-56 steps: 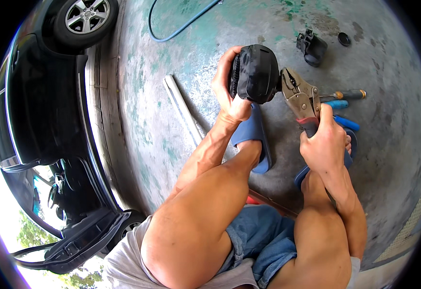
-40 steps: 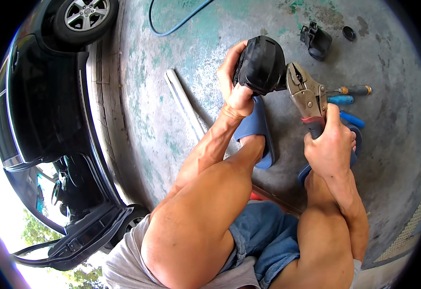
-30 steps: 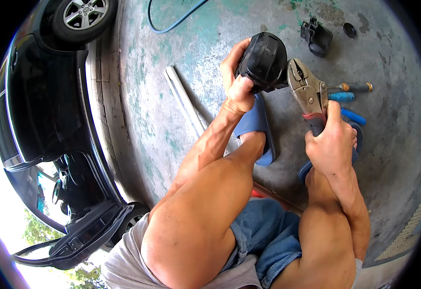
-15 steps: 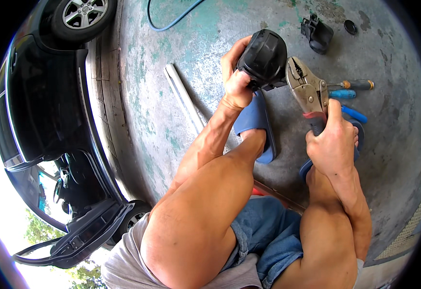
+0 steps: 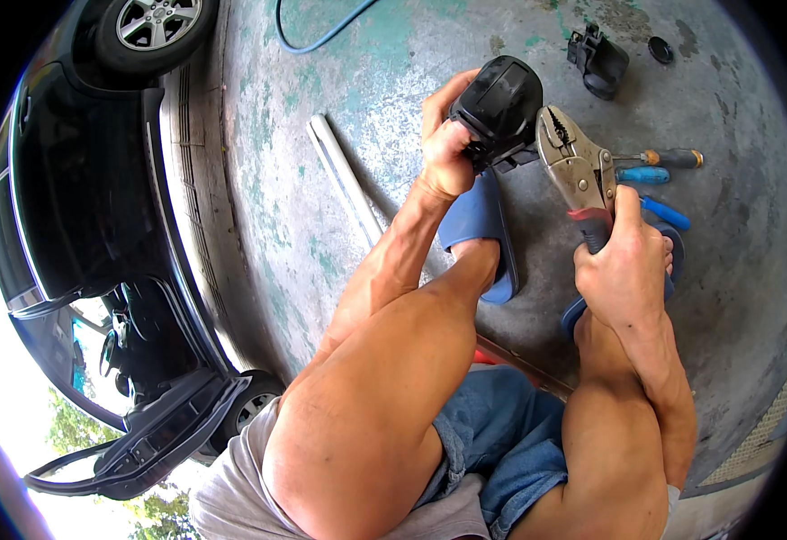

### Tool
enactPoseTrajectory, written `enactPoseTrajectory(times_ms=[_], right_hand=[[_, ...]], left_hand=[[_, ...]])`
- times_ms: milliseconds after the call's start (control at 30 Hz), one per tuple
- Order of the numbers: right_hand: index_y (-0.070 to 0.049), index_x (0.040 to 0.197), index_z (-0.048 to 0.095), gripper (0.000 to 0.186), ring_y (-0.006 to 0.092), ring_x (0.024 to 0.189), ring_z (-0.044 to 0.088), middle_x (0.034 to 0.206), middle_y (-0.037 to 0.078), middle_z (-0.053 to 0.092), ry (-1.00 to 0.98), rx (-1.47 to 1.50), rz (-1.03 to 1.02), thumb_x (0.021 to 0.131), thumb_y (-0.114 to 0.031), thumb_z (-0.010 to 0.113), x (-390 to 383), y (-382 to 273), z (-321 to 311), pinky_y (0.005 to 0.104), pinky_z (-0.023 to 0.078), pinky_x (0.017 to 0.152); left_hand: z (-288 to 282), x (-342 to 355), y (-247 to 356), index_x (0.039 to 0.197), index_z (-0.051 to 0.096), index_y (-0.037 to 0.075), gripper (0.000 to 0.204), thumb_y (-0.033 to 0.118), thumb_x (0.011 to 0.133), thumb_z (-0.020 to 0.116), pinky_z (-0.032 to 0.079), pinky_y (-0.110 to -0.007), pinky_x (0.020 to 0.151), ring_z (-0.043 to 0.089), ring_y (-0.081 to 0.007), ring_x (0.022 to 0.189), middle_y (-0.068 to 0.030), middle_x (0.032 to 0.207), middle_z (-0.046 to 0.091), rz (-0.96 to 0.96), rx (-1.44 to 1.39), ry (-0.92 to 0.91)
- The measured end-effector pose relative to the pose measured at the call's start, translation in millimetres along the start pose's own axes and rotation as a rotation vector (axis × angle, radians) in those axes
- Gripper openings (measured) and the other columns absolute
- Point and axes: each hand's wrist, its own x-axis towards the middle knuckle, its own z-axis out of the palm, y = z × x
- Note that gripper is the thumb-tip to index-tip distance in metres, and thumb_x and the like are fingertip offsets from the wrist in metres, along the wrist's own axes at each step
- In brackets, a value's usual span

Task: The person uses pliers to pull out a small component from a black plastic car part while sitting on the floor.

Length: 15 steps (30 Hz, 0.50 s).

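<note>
My left hand [image 5: 450, 144] grips a black plastic housing [image 5: 499, 101] with a rounded, glossy face; some fingers are hidden behind it. Locking pliers [image 5: 576, 164] with red and black grips are in my right hand [image 5: 625, 265], fingers wrapped round the handle. Their jaws stand apart, just right of the housing, with nothing visible between them. Whether the pliers touch the housing's edge I cannot tell. Beyond my right hand lie a screwdriver [image 5: 672, 158] with a dark and orange handle, a blue handle [image 5: 643, 175] and another blue handle [image 5: 666, 213].
A black plastic bracket-like part [image 5: 601, 65] and a round black cap [image 5: 661, 50] lie on the concrete floor at the far right. A pale metal strip [image 5: 343, 175] lies left of my slippers [image 5: 479, 225]. A blue hose [image 5: 321, 41] curls at the back. A black car [image 5: 87, 180] with an open door stands left.
The black housing has turned slightly in my left hand and shifted a little right. The pliers have barely moved, and both hands keep their hold.
</note>
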Motion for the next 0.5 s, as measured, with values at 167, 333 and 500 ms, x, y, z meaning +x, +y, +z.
enactPoseTrajectory(times_ms=[167,333,500], right_hand=[[-0.002,0.108,0.051,0.044,0.0463,0.077,0.068,0.083,0.024,0.070,-0.019,0.005,-0.004,0.069,0.000,0.071,2.3,-1.1,3.1,0.0505,0.052,0.069],[-0.001,0.112,0.050,0.048,0.0467,0.076,0.068,0.084,0.025,0.070,-0.002,0.000,-0.018,0.069,-0.001,0.071,3.7,1.4,4.3,0.0506,0.053,0.069],[-0.001,0.115,0.048,0.051,0.0459,0.076,0.068,0.085,0.023,0.070,0.041,-0.001,-0.016,0.070,-0.002,0.072,4.1,-5.4,0.2,0.0503,0.054,0.068]], left_hand=[[-5.4,-1.4,2.2,0.122,0.060,-0.011,0.082,0.046,0.064,0.054,0.053,-0.031,0.090,0.068,-0.0210,0.098,-0.0154,0.108,0.071,-0.008,0.083,-0.012],[3.0,-2.5,5.8,0.123,0.060,-0.010,0.081,0.045,0.064,0.055,0.053,-0.031,0.089,0.067,-0.0204,0.098,-0.0145,0.108,0.071,-0.016,-0.057,0.055],[4.8,4.9,14.1,0.124,0.060,-0.010,0.082,0.045,0.064,0.055,0.052,-0.032,0.091,0.067,-0.0208,0.100,-0.0144,0.109,0.071,0.040,0.003,0.023]])
